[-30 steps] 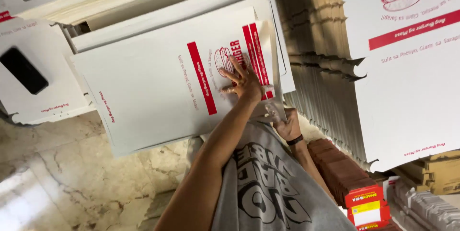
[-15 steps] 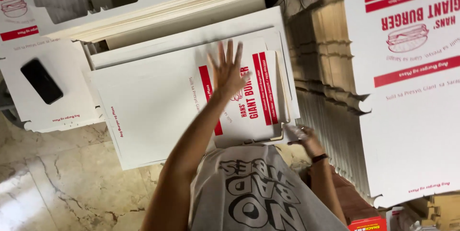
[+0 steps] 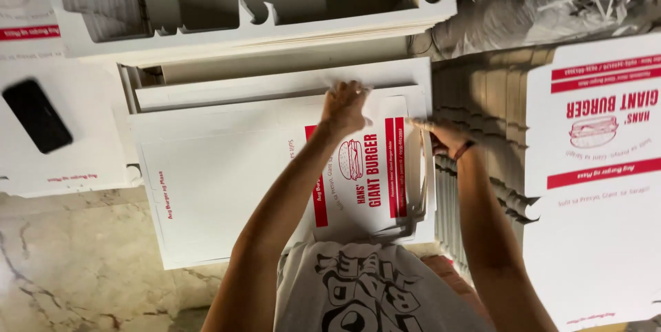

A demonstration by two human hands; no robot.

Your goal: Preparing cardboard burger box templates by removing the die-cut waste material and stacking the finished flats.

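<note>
The flat box blank [image 3: 275, 180], white with red print, lies unfolded on a stack of like blanks, straight below the camera. By the look of it the folding has barely begun: no wall stands yet. The left hand [image 3: 344, 108] presses its far edge, fingers curled down on the card; the right hand [image 3: 441, 136] pinches the right flap (grip partly hidden). Beyond lie more blanks [image 3: 275, 29], another printed sheet [image 3: 599, 167] right, a black phone [image 3: 38, 115] left.
</note>
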